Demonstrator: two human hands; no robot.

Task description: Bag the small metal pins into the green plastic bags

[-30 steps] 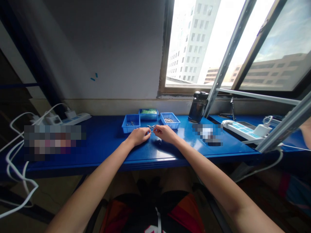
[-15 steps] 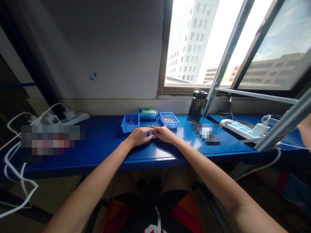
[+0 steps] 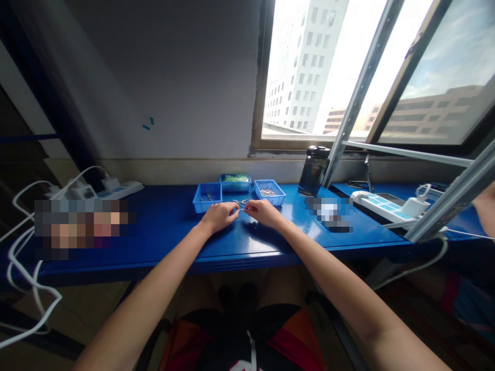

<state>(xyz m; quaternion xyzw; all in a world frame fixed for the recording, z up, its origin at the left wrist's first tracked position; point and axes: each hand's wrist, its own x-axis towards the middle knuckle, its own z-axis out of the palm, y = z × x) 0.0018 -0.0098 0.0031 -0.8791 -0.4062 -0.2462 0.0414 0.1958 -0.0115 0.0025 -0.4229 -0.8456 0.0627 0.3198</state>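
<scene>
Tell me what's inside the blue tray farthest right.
The right blue tray holds a small heap of silvery metal parts, too small to identify. Its near wall hides the tray floor's front.

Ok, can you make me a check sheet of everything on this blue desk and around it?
Surface: blue workbench, both hands resting on it.
Job's things: small metal parts pinched between the hands, too small to identify. Behind them are a left tray with a few metal bits, a back tray with green contents and a right tray with metal pieces.
Clutter: dark bottle by the window.
Hands: left hand and right hand, fingertips meeting, closed on the parts.
Cables: left power strip, right power strip, loose white cables.
Surroundings: grey wall, window, metal bars, another person's arm.
</scene>
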